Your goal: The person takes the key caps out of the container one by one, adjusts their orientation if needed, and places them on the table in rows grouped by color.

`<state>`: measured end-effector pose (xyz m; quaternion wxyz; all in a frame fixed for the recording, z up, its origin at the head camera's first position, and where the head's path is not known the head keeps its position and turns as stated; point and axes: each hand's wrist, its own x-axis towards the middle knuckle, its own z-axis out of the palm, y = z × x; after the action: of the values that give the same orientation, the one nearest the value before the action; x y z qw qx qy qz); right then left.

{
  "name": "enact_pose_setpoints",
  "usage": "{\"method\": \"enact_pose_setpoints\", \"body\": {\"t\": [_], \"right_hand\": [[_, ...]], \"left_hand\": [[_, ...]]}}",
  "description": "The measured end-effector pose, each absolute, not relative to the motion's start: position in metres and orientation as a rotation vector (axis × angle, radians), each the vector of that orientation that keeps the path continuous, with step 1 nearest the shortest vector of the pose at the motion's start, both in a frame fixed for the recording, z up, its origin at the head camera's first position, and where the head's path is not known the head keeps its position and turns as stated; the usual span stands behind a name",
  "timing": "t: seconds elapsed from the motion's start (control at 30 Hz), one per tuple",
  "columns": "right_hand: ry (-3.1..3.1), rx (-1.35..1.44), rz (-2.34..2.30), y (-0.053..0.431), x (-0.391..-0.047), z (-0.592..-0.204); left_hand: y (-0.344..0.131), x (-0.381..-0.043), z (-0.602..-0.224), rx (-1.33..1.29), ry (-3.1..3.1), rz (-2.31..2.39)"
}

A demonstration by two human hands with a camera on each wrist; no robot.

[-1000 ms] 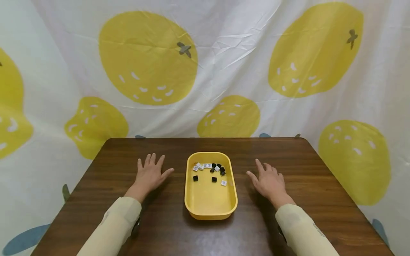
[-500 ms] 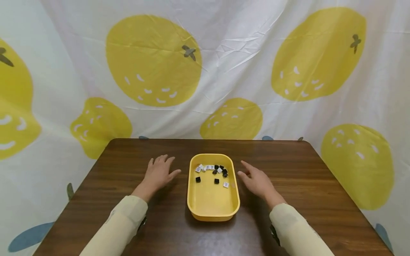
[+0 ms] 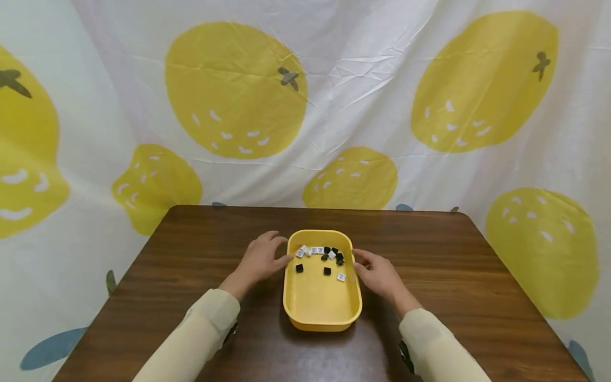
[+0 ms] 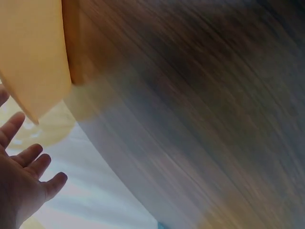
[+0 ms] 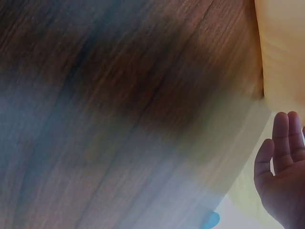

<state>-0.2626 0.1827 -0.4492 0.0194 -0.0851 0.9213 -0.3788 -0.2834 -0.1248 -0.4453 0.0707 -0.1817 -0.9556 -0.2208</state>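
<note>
A yellow tray (image 3: 322,314) stands on the brown table, with small black pieces (image 3: 327,271) and white square pieces (image 3: 341,277) inside. Most of them sit together at its far end; several lie loose nearer the middle. My left hand (image 3: 260,260) is at the tray's left side, its thumb and index fingertips right at the rim. In the left wrist view its fingers (image 4: 29,155) are spread below the tray wall. On the opposite side my right hand (image 3: 380,274) has its thumb and index fingertips at the right rim. Its fingers (image 5: 281,138) look fairly straight in the right wrist view.
The dark wooden table (image 3: 458,276) extends on both sides of the tray. Behind its far edge hangs a white curtain (image 3: 329,106) printed with large yellow lemons. Pale sleeves (image 3: 200,329) cover both forearms.
Both hands have moved inward from either side to the tray's rims. Their spread fingers have drawn closer together. The tray and pieces keep their arrangement while the head view shifts slightly.
</note>
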Motion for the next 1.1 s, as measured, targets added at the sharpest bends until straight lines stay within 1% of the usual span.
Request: {"method": "enact_pose_setpoints", "body": {"t": [0.2,0.4,0.6,0.9,1.1], "right_hand": [[2.849,-0.248,-1.187,0.183,-0.264,-0.450],[2.842,-0.220,-1.175,0.181,-0.262,-0.452],[2.835,-0.201,-1.184,0.179,-0.259,-0.453],[2.836,-0.201,-1.208,0.177,-0.259,-0.453],[2.832,-0.205,-1.225,0.177,-0.259,-0.453]], "left_hand": [[-0.108,-0.284,-0.443,-0.586,-2.948,-0.611],[-0.096,-0.285,-0.446,-0.566,-3.014,-0.557],[-0.081,-0.290,-0.446,-0.485,-3.082,-0.424],[-0.062,-0.297,-0.450,-0.274,-3.167,-0.126],[-0.058,-0.301,-0.454,-0.256,-3.158,-0.017]]}}
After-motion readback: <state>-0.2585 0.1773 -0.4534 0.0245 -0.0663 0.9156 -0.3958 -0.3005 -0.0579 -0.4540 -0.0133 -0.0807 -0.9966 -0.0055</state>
